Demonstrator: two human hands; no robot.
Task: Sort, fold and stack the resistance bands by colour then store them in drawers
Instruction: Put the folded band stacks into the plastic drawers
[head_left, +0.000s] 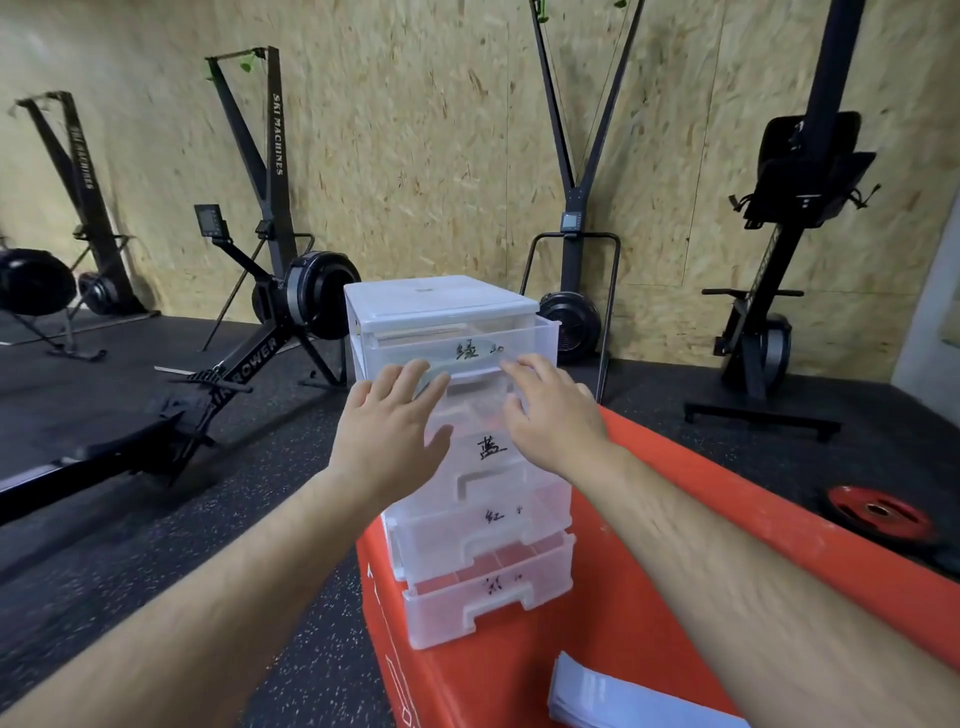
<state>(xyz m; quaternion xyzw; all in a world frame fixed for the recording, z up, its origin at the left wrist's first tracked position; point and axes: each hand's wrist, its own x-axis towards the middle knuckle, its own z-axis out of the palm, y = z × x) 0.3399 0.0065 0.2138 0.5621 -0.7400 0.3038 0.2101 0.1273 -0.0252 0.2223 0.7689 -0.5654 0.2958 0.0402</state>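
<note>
Head view: we find left hand (395, 431) and right hand (550, 415), fingers straight, holding nothing, at the top drawer (400, 349).

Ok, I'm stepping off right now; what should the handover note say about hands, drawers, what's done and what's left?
Left hand: open, fingers flat against the front of the top drawer.
Right hand: open, fingertips on the same front, near its handle.
The drawer unit stands on the red box. It has four labelled drawers, and the top one stands slightly out.
A pale folded pile lies at the near edge of the box; whether it is bands is unclear.
Done: unclear, because the drawer contents are too blurred to read.
Left: probably push the top drawer shut, then check the pile.
</note>
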